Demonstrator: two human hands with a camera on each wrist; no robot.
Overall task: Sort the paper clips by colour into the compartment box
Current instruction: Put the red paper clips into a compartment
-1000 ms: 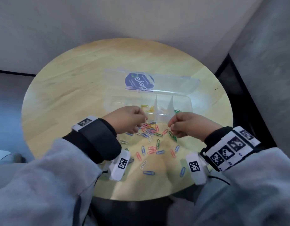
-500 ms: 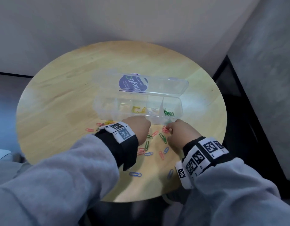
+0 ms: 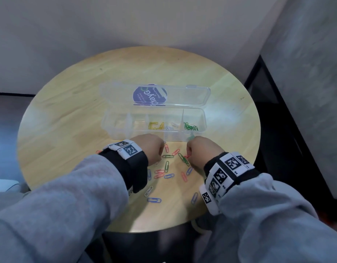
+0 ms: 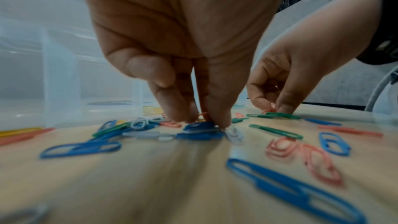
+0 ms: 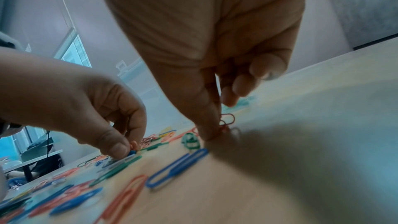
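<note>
Now both my hands have dropped from the compartment box (image 3: 201,118) at the table's (image 3: 69,114) middle to the loose paper clips (image 3: 166,166) by its near edge, left hand (image 3: 151,148) pinching a blue clip (image 4: 200,126), right hand (image 3: 200,149) a red clip (image 5: 226,120).

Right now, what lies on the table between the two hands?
In the head view, a green paper clip and a red paper clip lie between the left hand and right hand.

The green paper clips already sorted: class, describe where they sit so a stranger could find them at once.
Start at the clear compartment box lying open on the round wooden table. Go to its end compartment on the right-hand side of the head view. The green paper clips lie heaped there, the only green ones inside the box; the neighbouring compartments hold pale and yellow clips.
</note>
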